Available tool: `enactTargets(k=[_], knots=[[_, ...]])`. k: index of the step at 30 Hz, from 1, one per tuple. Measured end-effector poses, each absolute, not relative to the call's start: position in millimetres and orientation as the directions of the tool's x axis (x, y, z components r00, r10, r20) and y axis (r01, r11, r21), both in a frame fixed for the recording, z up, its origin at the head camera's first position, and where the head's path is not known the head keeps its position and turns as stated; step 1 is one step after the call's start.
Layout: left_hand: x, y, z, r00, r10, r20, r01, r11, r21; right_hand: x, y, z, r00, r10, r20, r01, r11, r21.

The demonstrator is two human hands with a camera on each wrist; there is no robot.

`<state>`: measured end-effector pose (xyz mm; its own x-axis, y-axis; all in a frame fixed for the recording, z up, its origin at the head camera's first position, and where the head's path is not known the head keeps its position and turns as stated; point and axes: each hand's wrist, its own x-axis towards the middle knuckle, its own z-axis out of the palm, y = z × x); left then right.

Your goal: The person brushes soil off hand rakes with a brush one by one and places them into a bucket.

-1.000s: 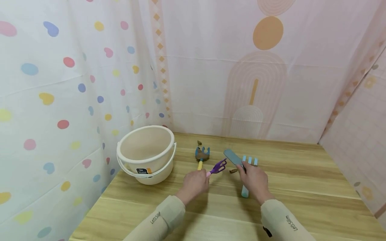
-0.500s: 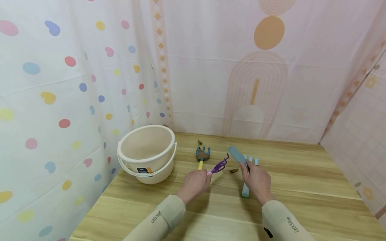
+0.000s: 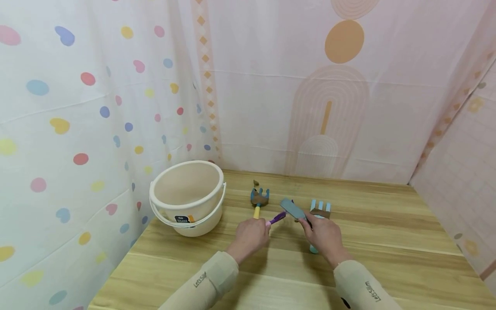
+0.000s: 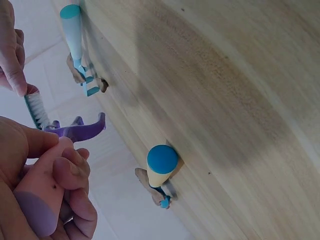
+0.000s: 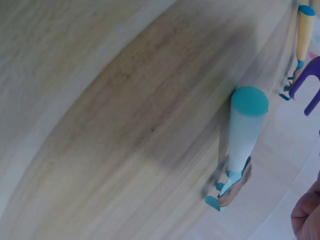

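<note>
My left hand (image 3: 251, 237) grips the pink handle of a small purple garden rake (image 4: 82, 131), its tines pointing away to the right. In my right hand (image 3: 326, 237) is a grey-blue brush (image 3: 293, 209) with white bristles (image 4: 36, 109) facing down. The brush lies over the rake's tines in the head view; the left wrist view shows the bristles at them. Beside my left hand lies a blue rake (image 3: 257, 210) with a yellow handle and brown dirt on its head. Partly under my right hand is a light-blue rake (image 3: 320, 205), also with brown dirt.
A cream bucket (image 3: 205, 226) with its handle hanging down stands at the left of the wooden table (image 3: 379, 241). A brown crumb (image 3: 256, 183) lies behind the blue rake. Patterned curtains (image 3: 248, 107) hang around the table's back and sides.
The brush moved up and right off the purple rake's tines, then came back down and left over them. My left hand stays nearly still. The light-blue rake's dirt shows now.
</note>
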<state>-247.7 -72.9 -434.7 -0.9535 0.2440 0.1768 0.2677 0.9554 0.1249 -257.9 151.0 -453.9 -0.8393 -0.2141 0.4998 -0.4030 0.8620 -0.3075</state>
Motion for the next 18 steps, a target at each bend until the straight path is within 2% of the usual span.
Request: enactTargets(k=[5, 11, 14, 18], knots=[[-247.2, -74.3, -435.9, -0.940, 0.266, 0.212, 0.290, 0.953, 0.089, -257.2, 150.6, -451.1, -0.887, -0.188, 0.422, -0.341, 0.882, -0.324], [-245.8, -76.8, -437.0, -0.914, 0.290, 0.285, 0.318, 0.946, 0.056, -258.5, 152.7, -451.2, -0.902, -0.162, 0.401, -0.306, 0.894, -0.328], [-245.9, -77.6, -437.1, -0.899, 0.299, 0.319, 0.326, 0.945, 0.032, -258.8, 152.8, -452.8, -0.874, -0.180, 0.452, -0.348, 0.880, -0.322], [-245.7, -78.4, -434.9, -0.898, 0.300, 0.324, 0.328, 0.944, 0.035, -258.5, 152.4, -455.8, -0.771, -0.279, 0.573, -0.483, 0.842, -0.240]])
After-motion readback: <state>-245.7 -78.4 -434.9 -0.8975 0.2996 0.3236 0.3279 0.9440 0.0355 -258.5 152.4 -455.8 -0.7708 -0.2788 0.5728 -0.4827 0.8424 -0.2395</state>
